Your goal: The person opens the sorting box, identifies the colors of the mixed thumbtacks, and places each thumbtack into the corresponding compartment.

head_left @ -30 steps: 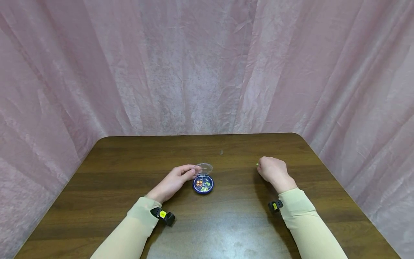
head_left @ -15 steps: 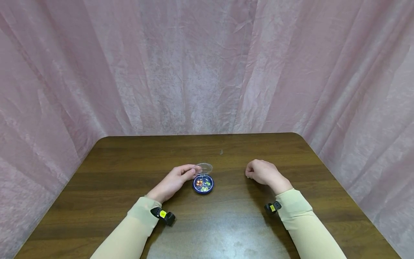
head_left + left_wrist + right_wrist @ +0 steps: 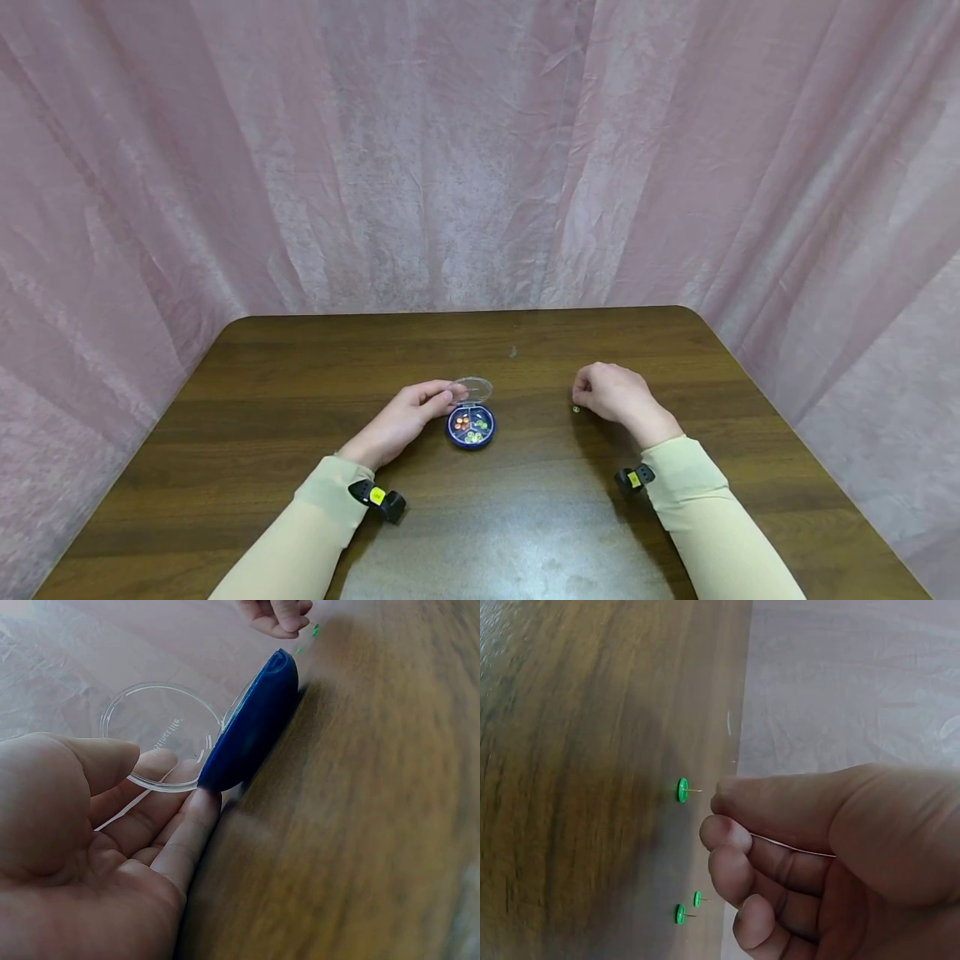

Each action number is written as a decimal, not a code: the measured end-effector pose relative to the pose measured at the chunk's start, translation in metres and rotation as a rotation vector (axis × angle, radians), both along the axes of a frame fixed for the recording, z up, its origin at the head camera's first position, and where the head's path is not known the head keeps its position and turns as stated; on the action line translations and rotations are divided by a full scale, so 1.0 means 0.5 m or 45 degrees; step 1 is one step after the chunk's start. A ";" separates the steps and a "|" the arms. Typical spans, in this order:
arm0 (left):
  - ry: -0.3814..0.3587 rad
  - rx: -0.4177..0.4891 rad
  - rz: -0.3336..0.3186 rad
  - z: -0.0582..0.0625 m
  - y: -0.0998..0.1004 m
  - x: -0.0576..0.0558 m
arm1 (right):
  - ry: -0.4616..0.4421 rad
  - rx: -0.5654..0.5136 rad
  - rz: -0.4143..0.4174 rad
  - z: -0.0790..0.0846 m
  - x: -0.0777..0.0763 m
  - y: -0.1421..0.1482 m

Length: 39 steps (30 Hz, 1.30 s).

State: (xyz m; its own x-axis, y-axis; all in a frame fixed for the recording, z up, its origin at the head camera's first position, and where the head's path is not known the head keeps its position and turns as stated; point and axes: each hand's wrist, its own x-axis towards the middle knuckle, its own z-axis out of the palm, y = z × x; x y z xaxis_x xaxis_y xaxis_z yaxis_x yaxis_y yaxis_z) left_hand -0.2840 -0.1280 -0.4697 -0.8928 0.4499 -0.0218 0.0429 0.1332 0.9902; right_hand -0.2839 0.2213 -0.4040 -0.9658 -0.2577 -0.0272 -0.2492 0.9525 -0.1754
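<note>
A round blue case [image 3: 471,447] stands on the table with its clear lid [image 3: 476,386] raised. Its divided compartments hold small orange and green pieces. My left hand [image 3: 405,418] holds the lid at its left edge, thumb on one side and fingers behind. In the left wrist view, a fingertip touches the blue base [image 3: 251,727] near the hinge. My right hand [image 3: 613,393] hovers low at the right, fingers loosely bent. Close to its thumb, a green thumbtack [image 3: 682,790] rests head down, pin up. Two more green thumbtacks [image 3: 680,913] sit beneath the fingers, hidden in the head view.
The wooden table [image 3: 315,358] has rounded far corners. Behind it hangs a pink curtain [image 3: 450,167]. Each wrist carries a small black camera, such as the left wrist camera [image 3: 378,500]. A faint small mark [image 3: 513,352] shows on the tabletop.
My right hand moved left and nearer, then slightly back and away. A green thumbtack now shows beside its fingertips. The left hand and the case stay put.
</note>
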 end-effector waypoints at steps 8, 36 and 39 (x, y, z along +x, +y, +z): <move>-0.005 -0.003 0.006 -0.001 0.000 0.001 | -0.052 0.038 -0.012 -0.004 0.007 -0.003; 0.016 0.006 -0.008 0.001 0.000 0.000 | -0.262 -0.831 0.270 0.072 0.045 -0.064; 0.018 0.000 -0.006 0.001 0.000 0.001 | -0.357 -0.949 0.307 0.081 0.052 -0.072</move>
State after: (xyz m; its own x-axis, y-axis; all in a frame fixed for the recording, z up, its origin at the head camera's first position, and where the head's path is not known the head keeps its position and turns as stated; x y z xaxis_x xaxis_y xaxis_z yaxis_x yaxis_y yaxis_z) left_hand -0.2836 -0.1282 -0.4695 -0.8908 0.4543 -0.0094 0.0573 0.1327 0.9895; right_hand -0.2579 0.1851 -0.3633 -0.8648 -0.5021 0.0012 -0.2847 0.4885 -0.8248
